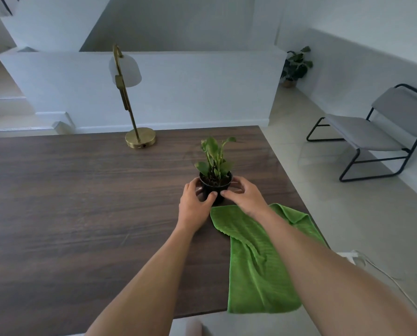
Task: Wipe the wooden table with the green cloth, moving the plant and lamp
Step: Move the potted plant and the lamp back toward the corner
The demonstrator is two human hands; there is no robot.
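Head view puts the potted plant right of centre on the wooden bench, its black pot upright and, as far as I can tell, on the surface. Both my hands are on that pot: the left hand wraps its left side and the right hand its right side, fingers curled round the wall, thumbs meeting at the near face. So both sets of fingers are grasping the pot, not loose.

Just near of the pot, touching or almost touching its base, the green cloth lies spread and rumpled along the bench's right side, its near end hanging over the near edge. My right forearm crosses above it. Nobody holds the cloth now.

Further out, the brass lamp stands at the far edge, left of the plant and well apart from it, with its round base flat and white shade tilted. Off the bench to the right sit a grey chair and, in the far corner, a floor plant.

I judge the step in hand to be shifting the plant to free its patch for wiping. The next move calls for a level lift so no soil spills, set down clear of the cloth and lamp, then a free hand on the cloth.
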